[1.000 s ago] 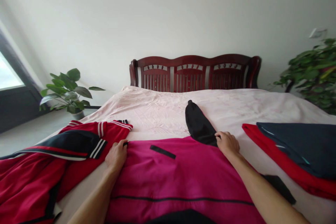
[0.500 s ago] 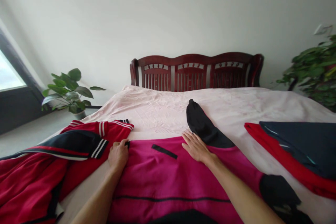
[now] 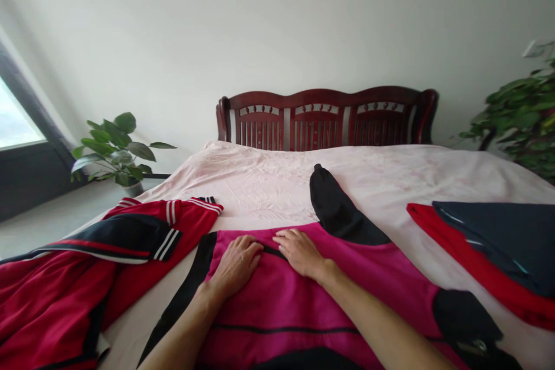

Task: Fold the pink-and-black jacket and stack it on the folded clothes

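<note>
A magenta jacket with black sleeves and a thin dark line across it lies spread on the bed. My left hand rests palm down on its upper left part, fingers stretched out. Flat on the same cloth, my right hand lies with its fingers pointing left. Between the two sets of fingertips runs a short black strip, partly covered by them. One black sleeve reaches away toward the headboard. Along the left side a black band of the garment now shows.
Red and navy clothes with white stripes lie at the left. A folded navy garment lies on a red one at the right. Behind the pink bedsheet stands a wooden headboard. Potted plants flank the bed.
My left hand has left the jacket's left edge and moved right onto the magenta cloth. My right hand has slid left toward the black strip. The black band at the left has come into view.
</note>
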The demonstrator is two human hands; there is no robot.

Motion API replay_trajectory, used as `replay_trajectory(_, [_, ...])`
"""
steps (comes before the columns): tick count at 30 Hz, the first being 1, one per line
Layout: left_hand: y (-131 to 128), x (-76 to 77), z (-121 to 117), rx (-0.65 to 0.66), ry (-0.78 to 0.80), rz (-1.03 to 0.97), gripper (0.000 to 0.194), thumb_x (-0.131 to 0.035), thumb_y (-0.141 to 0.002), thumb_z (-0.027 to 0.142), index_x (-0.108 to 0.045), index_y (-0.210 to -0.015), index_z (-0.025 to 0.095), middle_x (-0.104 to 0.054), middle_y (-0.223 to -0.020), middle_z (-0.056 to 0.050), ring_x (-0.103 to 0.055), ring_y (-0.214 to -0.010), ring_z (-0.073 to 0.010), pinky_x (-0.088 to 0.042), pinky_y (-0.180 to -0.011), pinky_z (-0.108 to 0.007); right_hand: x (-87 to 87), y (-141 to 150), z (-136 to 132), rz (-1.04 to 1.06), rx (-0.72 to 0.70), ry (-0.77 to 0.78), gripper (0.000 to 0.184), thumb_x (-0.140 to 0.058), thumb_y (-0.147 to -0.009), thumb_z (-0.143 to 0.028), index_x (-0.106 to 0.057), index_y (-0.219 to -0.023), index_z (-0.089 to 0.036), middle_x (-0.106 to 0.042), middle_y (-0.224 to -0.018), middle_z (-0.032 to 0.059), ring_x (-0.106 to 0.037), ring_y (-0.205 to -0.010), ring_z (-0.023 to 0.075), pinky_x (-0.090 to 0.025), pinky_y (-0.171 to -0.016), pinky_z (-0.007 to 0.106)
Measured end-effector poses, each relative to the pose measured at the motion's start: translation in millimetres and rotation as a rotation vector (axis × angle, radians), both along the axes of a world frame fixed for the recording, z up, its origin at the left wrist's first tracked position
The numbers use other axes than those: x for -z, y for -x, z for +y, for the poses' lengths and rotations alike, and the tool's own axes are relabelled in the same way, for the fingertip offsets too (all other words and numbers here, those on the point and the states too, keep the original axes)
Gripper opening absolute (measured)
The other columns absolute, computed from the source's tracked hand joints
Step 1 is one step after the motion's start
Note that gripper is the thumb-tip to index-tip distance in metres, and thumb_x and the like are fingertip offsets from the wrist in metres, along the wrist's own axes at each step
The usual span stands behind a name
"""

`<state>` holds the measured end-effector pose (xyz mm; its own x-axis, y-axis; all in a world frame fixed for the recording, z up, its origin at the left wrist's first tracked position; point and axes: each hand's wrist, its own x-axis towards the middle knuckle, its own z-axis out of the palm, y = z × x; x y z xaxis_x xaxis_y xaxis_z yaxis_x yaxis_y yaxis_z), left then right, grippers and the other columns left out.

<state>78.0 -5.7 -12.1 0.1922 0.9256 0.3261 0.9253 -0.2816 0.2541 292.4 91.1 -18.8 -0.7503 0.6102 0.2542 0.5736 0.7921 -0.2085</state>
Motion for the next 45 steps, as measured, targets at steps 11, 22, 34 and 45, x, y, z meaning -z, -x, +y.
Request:
replay_trajectory(11, [-1, 11.8, -6, -0.111, 0.119, 0.122, 0.044, -0.039, -0.099, 0.033, -0.05, -0.141, 0.026, -0.045, -0.154, -0.01, -0.037, -0.143, -0.0295, -0.026, -0.117, -0.055, 2.5, 6, 19, -0.119, 0.271, 0.081, 0.061, -0.035, -0.1, -0.044, -0.036, -0.152, -0.013, -0.031, -0.16, 0.0133, -0.024, -0.149, 0.0288, -0.017, -0.121, 0.051])
replay_trajectory(22, [-3, 11.1, -3, -0.162, 0.176, 0.211, 0.051, -0.036, -0.1, 0.037, -0.04, -0.15, 0.032, -0.033, -0.161, -0.007, -0.027, -0.149, -0.0268, -0.025, -0.119, -0.055, 24.3, -122, -27, -0.202, 0.265, -0.081, 0.06, -0.029, -0.1, -0.051, -0.039, -0.152, -0.023, -0.034, -0.158, 0.0059, -0.029, -0.147, 0.0267, -0.028, -0.119, 0.05])
replay_trajectory(34, [-3, 5.9, -5, -0.16, 0.155, 0.161, 0.049, -0.036, -0.1, 0.04, -0.044, -0.147, 0.033, -0.038, -0.159, -0.006, -0.033, -0.147, -0.0248, -0.027, -0.119, -0.052, 48.2, -223, 13, -0.17, 0.531, -0.198, 0.062, -0.032, -0.093, -0.05, -0.051, -0.144, -0.02, -0.047, -0.151, 0.0093, -0.04, -0.142, 0.0288, -0.035, -0.114, 0.049])
replay_trajectory(45, [1, 0.4, -5, -0.137, 0.165, 0.19, 0.048, -0.036, -0.1, 0.036, -0.048, -0.146, 0.028, -0.042, -0.157, -0.006, -0.036, -0.146, -0.0249, -0.027, -0.119, -0.048, 49.2, -218, 13, -0.15, 0.601, -0.215, 0.063, -0.031, -0.093, -0.047, -0.051, -0.144, -0.016, -0.048, -0.15, 0.0115, -0.041, -0.141, 0.0276, -0.033, -0.115, 0.046])
